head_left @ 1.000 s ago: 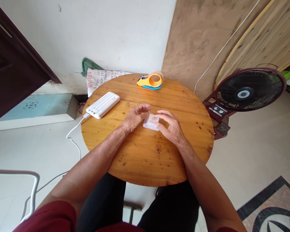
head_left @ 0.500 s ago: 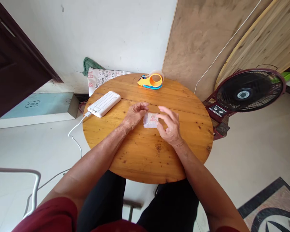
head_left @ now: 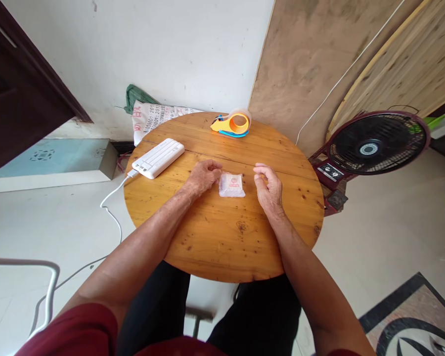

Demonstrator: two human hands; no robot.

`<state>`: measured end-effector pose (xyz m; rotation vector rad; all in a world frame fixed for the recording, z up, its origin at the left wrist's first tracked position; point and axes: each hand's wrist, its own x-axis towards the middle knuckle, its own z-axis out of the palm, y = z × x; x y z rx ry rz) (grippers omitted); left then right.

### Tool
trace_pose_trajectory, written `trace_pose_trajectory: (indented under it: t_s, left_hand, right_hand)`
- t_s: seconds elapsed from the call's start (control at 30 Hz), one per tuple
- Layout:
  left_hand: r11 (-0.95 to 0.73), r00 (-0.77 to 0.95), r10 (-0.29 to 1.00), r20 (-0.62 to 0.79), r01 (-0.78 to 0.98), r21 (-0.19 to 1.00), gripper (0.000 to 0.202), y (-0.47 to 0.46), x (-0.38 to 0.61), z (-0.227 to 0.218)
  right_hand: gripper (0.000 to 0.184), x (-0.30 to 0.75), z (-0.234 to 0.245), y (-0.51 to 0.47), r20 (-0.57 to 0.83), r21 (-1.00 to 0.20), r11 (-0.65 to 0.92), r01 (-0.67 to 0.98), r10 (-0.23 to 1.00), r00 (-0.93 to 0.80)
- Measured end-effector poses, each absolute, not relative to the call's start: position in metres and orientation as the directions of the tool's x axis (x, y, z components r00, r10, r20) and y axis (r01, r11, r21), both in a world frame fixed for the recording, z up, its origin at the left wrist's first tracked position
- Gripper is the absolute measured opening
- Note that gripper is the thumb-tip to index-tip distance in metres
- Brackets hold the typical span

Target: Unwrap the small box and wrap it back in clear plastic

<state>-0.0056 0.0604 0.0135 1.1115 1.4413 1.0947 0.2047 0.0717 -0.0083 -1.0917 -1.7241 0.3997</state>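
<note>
A small square packet in clear bubble wrap (head_left: 232,185), with red print showing through, lies flat on the round wooden table (head_left: 222,237). My left hand (head_left: 204,176) rests just at the packet's left edge, its fingers loosely bent and nothing visible in them. Whether its fingertips touch the wrap I cannot tell. To the right of the packet, apart from it, is my right hand (head_left: 270,189). Its fingers curve loosely, with a gap between thumb and forefinger and nothing held.
An orange and blue tape dispenser (head_left: 232,123) stands toward the table's far edge. A white power bank (head_left: 158,158) lies at the left, with a white cable (head_left: 113,193) running off the table. Beyond the right edge is a dark fan (head_left: 371,146).
My right hand has drawn away from the packet to the right, leaving its printed top in full view. My left hand stays by the left edge, slightly lower.
</note>
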Motion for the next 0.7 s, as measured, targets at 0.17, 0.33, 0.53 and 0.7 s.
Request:
trace_pose_trajectory:
  t_s: [0.17,0.33,0.53,0.7]
  left_hand:
    - [0.231,-0.021,0.973,-0.231,0.163,0.959,0.024,0.0575,-0.0056,0.0173]
    - [0.207,0.01,0.978,-0.208,0.09,0.974,0.029,0.0573,-0.0042,0.0148]
    - [0.138,0.054,0.988,-0.143,0.08,0.987,0.031,0.0581,-0.0038,0.0108]
    - [0.126,0.016,0.991,-0.13,0.164,0.978,0.03,0.0596,-0.0048,0.0105]
  right_hand:
    - [0.025,0.2012,-0.0119,0.0715,0.394,-0.843,0.41,0.349,0.911,-0.12]
    - [0.034,0.1981,-0.0138,0.0699,0.317,-0.892,0.359,0.274,0.93,-0.187]
    - [0.03,0.1988,-0.0149,0.0707,0.315,-0.897,0.336,0.287,0.942,-0.118]
    - [0.03,0.2032,-0.01,0.0717,0.287,-0.921,0.302,0.245,0.953,-0.097]
